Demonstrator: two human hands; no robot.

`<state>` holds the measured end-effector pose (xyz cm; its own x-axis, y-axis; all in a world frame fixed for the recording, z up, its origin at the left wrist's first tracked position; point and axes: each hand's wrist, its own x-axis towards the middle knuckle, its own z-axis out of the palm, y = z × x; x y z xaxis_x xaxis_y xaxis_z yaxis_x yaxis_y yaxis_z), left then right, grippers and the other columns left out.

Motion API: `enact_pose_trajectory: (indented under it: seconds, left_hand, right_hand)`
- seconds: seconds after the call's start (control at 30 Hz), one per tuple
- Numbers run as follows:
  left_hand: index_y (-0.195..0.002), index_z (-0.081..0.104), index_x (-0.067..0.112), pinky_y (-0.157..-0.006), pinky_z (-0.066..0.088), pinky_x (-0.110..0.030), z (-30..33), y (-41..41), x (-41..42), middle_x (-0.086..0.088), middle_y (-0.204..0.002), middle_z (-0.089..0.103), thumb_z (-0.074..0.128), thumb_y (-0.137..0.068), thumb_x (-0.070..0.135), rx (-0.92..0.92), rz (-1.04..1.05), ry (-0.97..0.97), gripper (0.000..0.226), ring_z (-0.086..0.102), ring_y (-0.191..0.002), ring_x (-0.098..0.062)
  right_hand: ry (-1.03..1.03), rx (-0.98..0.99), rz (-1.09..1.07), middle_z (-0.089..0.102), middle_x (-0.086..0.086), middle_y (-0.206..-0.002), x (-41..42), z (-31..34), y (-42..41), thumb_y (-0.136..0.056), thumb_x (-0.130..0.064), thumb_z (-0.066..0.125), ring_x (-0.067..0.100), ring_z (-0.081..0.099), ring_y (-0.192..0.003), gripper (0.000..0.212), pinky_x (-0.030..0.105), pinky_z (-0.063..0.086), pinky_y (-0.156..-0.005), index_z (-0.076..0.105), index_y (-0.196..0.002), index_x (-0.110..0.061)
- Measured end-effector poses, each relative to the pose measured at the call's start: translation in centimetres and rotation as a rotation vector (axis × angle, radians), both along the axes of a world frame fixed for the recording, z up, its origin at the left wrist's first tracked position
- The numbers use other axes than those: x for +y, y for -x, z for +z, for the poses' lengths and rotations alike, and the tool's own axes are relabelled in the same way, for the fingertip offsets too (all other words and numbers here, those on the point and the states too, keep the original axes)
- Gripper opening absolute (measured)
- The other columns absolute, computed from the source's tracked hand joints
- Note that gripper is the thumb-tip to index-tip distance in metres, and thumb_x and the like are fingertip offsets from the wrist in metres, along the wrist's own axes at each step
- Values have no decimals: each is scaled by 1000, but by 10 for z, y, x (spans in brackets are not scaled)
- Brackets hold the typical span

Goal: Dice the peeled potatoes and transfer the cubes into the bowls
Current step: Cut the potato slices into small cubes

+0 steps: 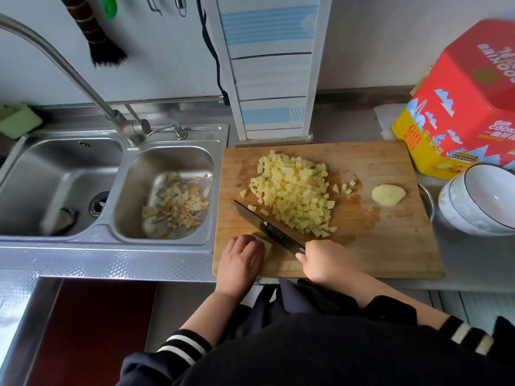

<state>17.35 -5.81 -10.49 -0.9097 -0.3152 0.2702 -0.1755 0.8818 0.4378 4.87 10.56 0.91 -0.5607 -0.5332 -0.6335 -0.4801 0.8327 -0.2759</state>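
Note:
A wooden cutting board (390, 246) carries a big heap of potato cubes (292, 196) at its middle. A peeled potato half (388, 194) lies flat near the board's right edge. At the front left corner my left hand (241, 259) curls over a potato piece (267, 247), mostly hiding it. My right hand (324, 261) grips the handle of a dark cleaver (267, 228), whose blade slants away to the left and rests against that piece. Stacked white bowls (479, 201) stand just right of the board.
A double steel sink (111, 190) lies left of the board, with potato peels (178, 201) in its right basin and a tall tap (69, 71) above. A red and yellow cookie tin (459, 107) stands at the back right. The counter's front edge is just below the board.

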Motion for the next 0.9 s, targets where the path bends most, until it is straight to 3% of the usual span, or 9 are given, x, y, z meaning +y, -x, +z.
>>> enact_pose_trajectory:
  seconds: [0.13,0.27,0.47,0.63,0.77,0.9]
  left_hand:
    - [-92,65,12,-71,46,-34,1,-2,-3,-3,-96,59,52,-95,31,-11,-24,20,23,53,-84,-24]
    - [-90,64,9,-69,48,-37,1,-5,-4,-5,-94,59,52,-96,29,-13,-33,33,25,53,-82,-25]
    - [-95,66,9,-69,50,-36,3,-4,-5,-6,-95,62,49,-95,30,-36,-21,44,27,53,-85,-26]
    - [-99,68,10,-73,47,-34,0,-4,-5,-6,-98,63,51,-94,30,-25,-4,35,27,51,-88,-24]
    - [-97,68,9,-73,45,-32,-3,-5,-3,-6,-98,63,52,-93,29,-13,12,23,26,51,-89,-23]
    - [-95,68,9,-73,42,-29,-3,-5,-3,-6,-96,62,52,-92,28,7,21,24,25,49,-88,-22]
  right_hand:
    - [33,32,0,49,-5,-72,5,3,0,-103,-38,37,22,56,-75,29,31,41,-63,47,-84,-19]
    - [22,27,81,45,-4,-69,5,9,-6,-103,-38,37,23,51,-72,35,32,39,-61,39,-72,-21]
    - [4,56,198,41,-4,-67,3,12,-15,-103,-32,36,22,48,-68,30,28,27,-47,41,-78,-17]
    - [-15,53,208,59,5,-82,0,15,-15,-103,-26,37,22,49,-68,26,28,28,-47,53,-89,-11]
    - [-45,37,200,44,-1,-66,-3,12,-16,-98,-18,43,20,46,-61,20,28,28,-46,47,-80,-12]
    - [-67,20,171,46,1,-64,-5,6,-14,-94,-12,45,19,45,-55,21,28,29,-46,47,-74,-10]
